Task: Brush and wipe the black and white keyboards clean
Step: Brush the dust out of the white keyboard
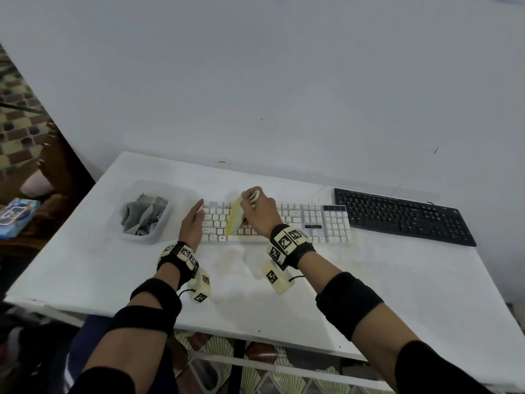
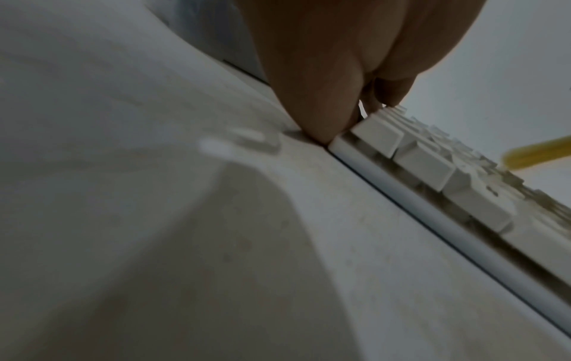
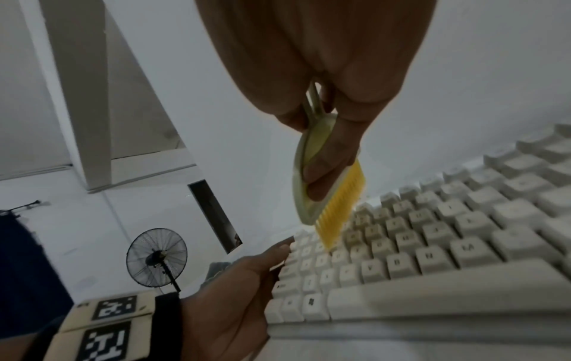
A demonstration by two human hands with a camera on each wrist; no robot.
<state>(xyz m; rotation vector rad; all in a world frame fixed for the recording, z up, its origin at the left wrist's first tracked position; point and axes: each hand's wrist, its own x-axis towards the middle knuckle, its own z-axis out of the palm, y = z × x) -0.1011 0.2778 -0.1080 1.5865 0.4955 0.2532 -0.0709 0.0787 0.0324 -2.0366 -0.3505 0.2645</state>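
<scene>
The white keyboard (image 1: 284, 223) lies mid-table, and the black keyboard (image 1: 403, 216) sits to its right, untouched. My right hand (image 1: 251, 201) grips a pale green brush (image 1: 235, 218) with yellow bristles, tilted over the white keyboard's left-centre keys. In the right wrist view the brush (image 3: 336, 202) has its bristle tips down on the keys (image 3: 432, 244). My left hand (image 1: 199, 210) lies with straight fingers along the white keyboard's left end. In the left wrist view a fingertip (image 2: 321, 132) presses against the keyboard's corner (image 2: 432, 166).
A clear plastic tub (image 1: 163, 234) holding grey cloths stands left of the white keyboard. The table (image 1: 369, 280) backs onto a white wall. The white keyboard's cable (image 1: 318, 194) loops behind it. A standing fan (image 3: 156, 257) is off to the left.
</scene>
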